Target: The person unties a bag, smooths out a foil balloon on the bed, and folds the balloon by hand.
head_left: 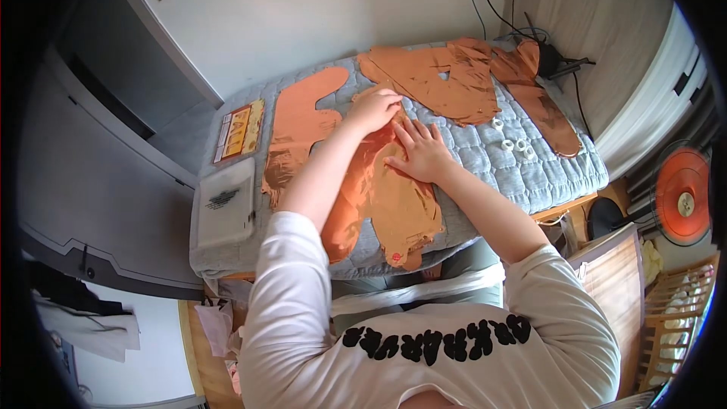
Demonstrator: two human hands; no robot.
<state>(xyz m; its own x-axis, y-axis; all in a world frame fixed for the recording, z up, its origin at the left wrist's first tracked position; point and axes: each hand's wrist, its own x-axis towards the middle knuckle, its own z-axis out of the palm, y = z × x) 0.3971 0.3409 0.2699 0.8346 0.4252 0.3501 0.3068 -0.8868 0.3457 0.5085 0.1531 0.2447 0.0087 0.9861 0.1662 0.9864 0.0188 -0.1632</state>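
A flat copper-coloured foil sheet, looking like a deflated foil balloon, lies creased on the quilted mattress in front of me. My left hand has its fingers pinched together at the upper end of this foil. Just right of it, my right hand rests flat on the foil with fingers spread. A small red mark shows near the foil's lower end. Further flat foil shapes lie around: a pinkish-orange one to the left, a wide wrinkled one behind, and a long one at the far right.
Several small white rolls lie on the grey mattress at right. A printed packet and a translucent white bag sit along its left side. Cables and a black device occupy the back right corner; an orange fan stands right.
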